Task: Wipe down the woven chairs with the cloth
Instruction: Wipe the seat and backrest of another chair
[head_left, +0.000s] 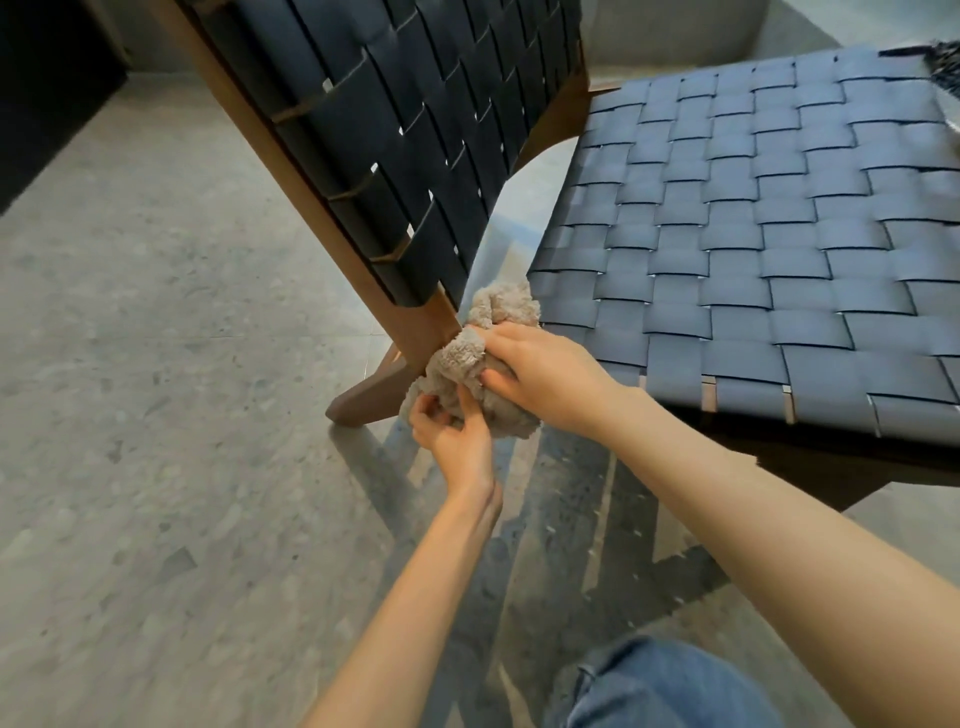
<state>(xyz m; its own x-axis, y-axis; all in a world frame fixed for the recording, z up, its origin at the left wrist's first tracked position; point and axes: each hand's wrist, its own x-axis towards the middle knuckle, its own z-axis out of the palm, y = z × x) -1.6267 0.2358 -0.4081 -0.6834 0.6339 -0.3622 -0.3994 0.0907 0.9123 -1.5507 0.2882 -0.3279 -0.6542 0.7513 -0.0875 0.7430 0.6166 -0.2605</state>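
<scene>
Risk sits in the bunching: our left hand (457, 434) and right hand (543, 374) both curl around the fluffy beige cloth (467, 358), pressed against the brown wooden chair leg (423, 332) just beyond our hands; wadded so, it may skip the dark woven straps (415, 156) above.

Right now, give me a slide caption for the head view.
Left hand and right hand bunch a beige cloth at the wooden frame of the woven chair.

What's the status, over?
Left grip and right grip clutch crumpled beige terry cloth. Cloth at brown wooden chair frame lower end. Nothing blocking.
</scene>
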